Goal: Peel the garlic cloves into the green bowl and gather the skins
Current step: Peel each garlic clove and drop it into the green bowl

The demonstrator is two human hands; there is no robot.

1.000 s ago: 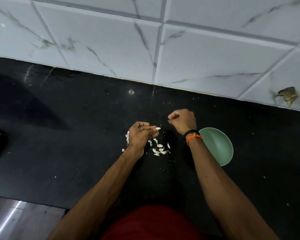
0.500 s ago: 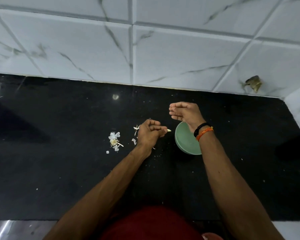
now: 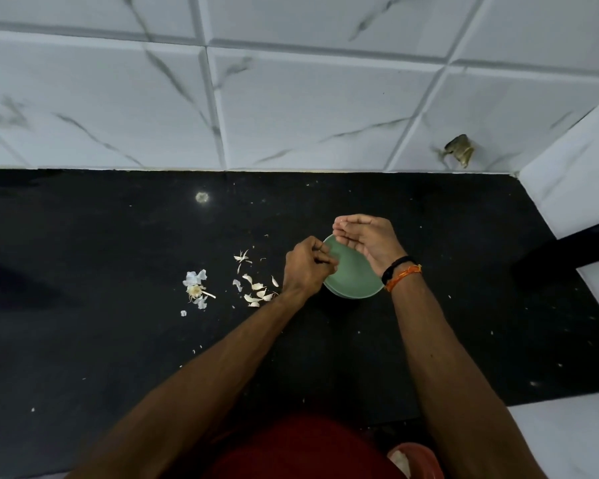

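Observation:
The green bowl [image 3: 355, 278] stands on the black counter [image 3: 118, 340]. My left hand [image 3: 306, 266] hovers at the bowl's left rim with its fingers curled and pinched together; the garlic clove it carried is hidden inside them. My right hand [image 3: 367, 240] is over the bowl's far rim, palm turned up and fingers loosely cupped, holding nothing that I can see. Several loose garlic skins [image 3: 255, 288] lie just left of my left wrist. Further left sits a small heap of skins with the garlic root [image 3: 195, 288].
A white marbled tile wall [image 3: 291, 98] runs along the back of the counter, and a white side wall [image 3: 574, 174] closes it on the right. A brown stub [image 3: 459, 152] sticks out of the tiles. An orange container [image 3: 417, 461] shows at the bottom edge.
My left hand has moved right from the skins to the bowl's rim, and the clove tip no longer shows. My right hand has opened and now hangs over the bowl.

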